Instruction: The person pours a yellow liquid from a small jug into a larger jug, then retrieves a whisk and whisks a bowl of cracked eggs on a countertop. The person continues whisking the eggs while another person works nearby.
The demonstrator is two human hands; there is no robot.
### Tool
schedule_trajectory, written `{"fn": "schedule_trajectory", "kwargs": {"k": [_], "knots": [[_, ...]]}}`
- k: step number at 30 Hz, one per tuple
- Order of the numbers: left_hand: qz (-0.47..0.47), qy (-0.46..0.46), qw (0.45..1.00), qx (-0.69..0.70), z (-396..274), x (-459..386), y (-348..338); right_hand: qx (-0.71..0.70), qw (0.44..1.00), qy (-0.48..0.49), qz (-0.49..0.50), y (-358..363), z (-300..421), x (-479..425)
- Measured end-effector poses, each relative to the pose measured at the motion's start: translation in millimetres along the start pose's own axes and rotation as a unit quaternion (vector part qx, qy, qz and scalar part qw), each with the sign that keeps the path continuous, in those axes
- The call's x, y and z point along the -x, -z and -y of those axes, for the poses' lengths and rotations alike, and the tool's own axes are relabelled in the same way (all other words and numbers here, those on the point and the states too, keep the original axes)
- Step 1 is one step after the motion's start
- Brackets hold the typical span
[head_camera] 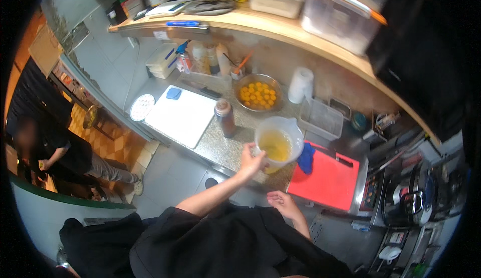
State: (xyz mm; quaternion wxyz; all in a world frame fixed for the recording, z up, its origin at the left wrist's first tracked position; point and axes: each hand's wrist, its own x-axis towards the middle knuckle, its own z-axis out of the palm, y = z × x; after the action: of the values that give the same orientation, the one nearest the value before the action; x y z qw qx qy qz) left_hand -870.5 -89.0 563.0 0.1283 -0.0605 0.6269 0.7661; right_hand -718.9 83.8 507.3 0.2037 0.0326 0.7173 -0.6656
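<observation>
My left hand (253,163) grips the handle of a translucent plastic measuring jug (297,144). Yellowish clear liquid (275,145) partly fills the jug, which is over the speckled counter (221,154). Close to my body, my right hand (282,203) is free, its fingers loosely bent and slightly apart. Behind the jug sits a metal bowl (240,103) holding many egg yolks (258,94) in liquid. A dark squeeze bottle (226,120) stands to the jug's left. On its right, a blue cloth (306,158) lies on the edge of a red cutting board (327,182).
A white cutting board (182,120) and a patterned plate (142,107) lie left. A black-handled knife (344,161) rests on the red board. Behind are a paper roll (301,84) and plastic tub (323,122). A wooden shelf (263,26) overhangs. Another person (56,154) is at far left.
</observation>
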Motion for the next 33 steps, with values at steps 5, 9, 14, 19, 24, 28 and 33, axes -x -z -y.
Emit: {"fn": "schedule_trajectory", "kwargs": {"k": [5, 9, 14, 19, 24, 28, 33], "knots": [[0.155, 0.042, 0.987, 0.009, -7, -10, 23, 0.121, 0.984, -0.059, -0.112, -38, -17, -59], [0.289, -0.052, 0.931, -0.215, 32, -54, 110, 0.249, 0.944, -0.12, -0.18, -84, 8, -95], [0.066, -0.082, 0.926, -0.362, 13, -108, 205, 0.228, 0.921, -0.14, -0.283, -102, -45, -122], [0.052, -0.336, 0.893, -0.295, -56, -178, 201, 0.184, 0.822, -0.127, -0.524, -137, -10, -156], [0.139, -0.293, 0.917, -0.23, -55, -214, 213, 0.07, 0.811, -0.2, -0.545, -108, -44, -136], [0.033, -0.299, 0.939, -0.167, -118, -230, 265, 0.051, 0.785, -0.265, -0.558, -111, -6, -136], [-0.131, -0.344, 0.905, -0.211, -211, -264, 358, 0.083, 0.762, -0.357, -0.534, -116, 18, -133]]}}
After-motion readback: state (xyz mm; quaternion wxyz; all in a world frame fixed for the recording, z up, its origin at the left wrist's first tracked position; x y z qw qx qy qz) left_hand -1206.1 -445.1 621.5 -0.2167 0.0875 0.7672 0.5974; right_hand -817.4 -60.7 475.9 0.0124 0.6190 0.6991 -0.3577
